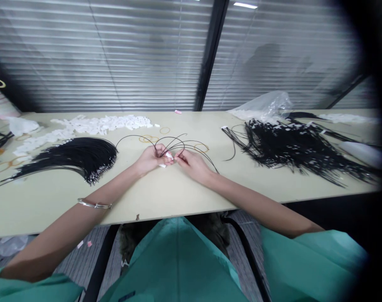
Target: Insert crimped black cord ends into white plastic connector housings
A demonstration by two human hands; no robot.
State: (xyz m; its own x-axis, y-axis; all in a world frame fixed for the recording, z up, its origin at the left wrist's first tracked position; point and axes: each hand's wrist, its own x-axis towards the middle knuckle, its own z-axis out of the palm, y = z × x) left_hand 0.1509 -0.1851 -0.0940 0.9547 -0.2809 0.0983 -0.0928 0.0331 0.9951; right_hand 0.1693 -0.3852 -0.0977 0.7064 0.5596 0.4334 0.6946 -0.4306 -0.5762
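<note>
Near the middle of the table my left hand [154, 159] is closed around a small white plastic piece [169, 155] and thin black cords [173, 144]. Close against it, my right hand [191, 163] pinches the end of a black cord between thumb and fingers. Several loose cords arch up from between the hands and fall to the right. Another white bit shows beneath the left fingers. Left of my left hand lies a thick bundle of black cords [68, 157] with metallic-looking ends. Exactly how cord and white piece meet is hidden by the fingers.
Small white pieces [102, 123] are spread behind the left bundle. A tangled heap of black cords [291, 147] with white pieces covers the right side, beside a clear plastic bag [266, 107]. Yellowish rubber bands [148, 138] lie near the hands. The table's front edge [178, 212] runs close to my body.
</note>
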